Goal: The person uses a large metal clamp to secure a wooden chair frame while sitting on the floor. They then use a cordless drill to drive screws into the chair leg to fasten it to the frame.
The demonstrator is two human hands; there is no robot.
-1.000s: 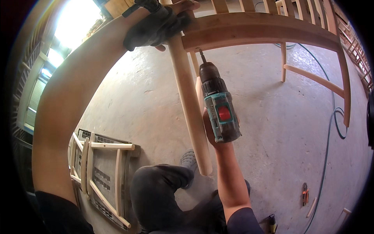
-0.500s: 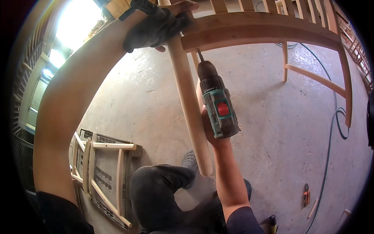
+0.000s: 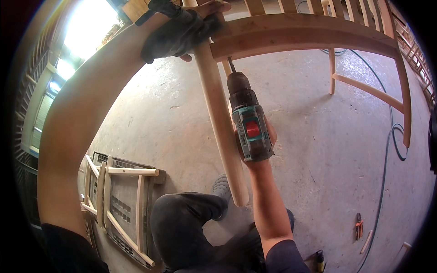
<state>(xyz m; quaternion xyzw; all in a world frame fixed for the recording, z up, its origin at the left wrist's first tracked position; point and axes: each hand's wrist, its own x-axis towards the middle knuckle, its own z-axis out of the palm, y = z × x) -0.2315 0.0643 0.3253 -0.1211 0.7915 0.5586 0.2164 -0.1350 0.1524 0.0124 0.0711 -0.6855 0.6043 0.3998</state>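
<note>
My right hand (image 3: 271, 133) is wrapped round the grip of a teal and black cordless drill (image 3: 247, 119). The drill's bit (image 3: 232, 65) points up at the lower edge of a curved wooden rail (image 3: 300, 32), close to its left end. My left hand (image 3: 182, 35), in a dark glove with bare fingertips, clasps the joint where that rail meets a round wooden leg (image 3: 217, 120). The leg slants down toward me, just left of the drill. Part of the left hand's grip is hidden behind the wood.
Slats (image 3: 287, 6) rise behind the rail, and another leg (image 3: 406, 109) stands at the right. A smaller wooden frame (image 3: 132, 171) lies on a dark crate at lower left. Orange-handled pliers (image 3: 358, 226) and a green hose (image 3: 386, 159) lie on the concrete floor.
The drill and my right hand have shifted slightly left, and the drill's body has turned a little. The bit stays at the rail's edge. My left hand keeps its hold.
</note>
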